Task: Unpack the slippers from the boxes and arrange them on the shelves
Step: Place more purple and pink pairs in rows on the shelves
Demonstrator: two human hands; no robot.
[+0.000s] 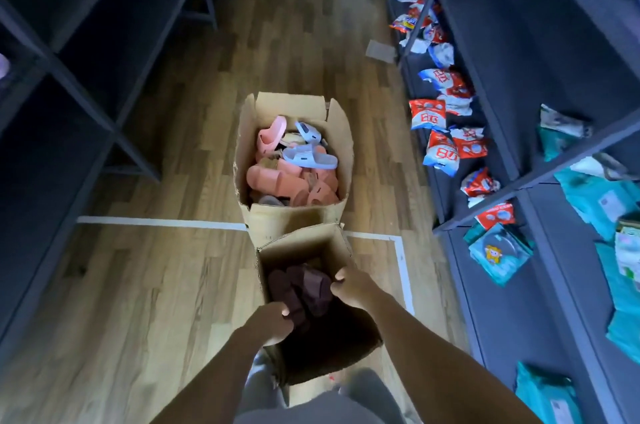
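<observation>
Over the near brown cardboard box (347, 245) (edge touching a fuller box (294, 214)), left hand (272, 323) and right hand (354, 288) clutch dark maroon slippers (304, 286); wood floor (138, 285) spreads left.

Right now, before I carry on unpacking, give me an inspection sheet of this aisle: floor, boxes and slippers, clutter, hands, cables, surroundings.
Surface: wood-plank floor marked with white tape lines.
Job's things: near cardboard box holds dark brown slippers; far cardboard box is heaped with pink, orange and pale blue slippers.
Clutter: clear wrapper on the floor by the right shelving.
Hands: left hand and right hand each appear to grip dark brown slippers inside the near box.
Cables: nothing seen.
Surroundings: dark left shelving; right shelving carries red-and-white packets and teal packets.
</observation>
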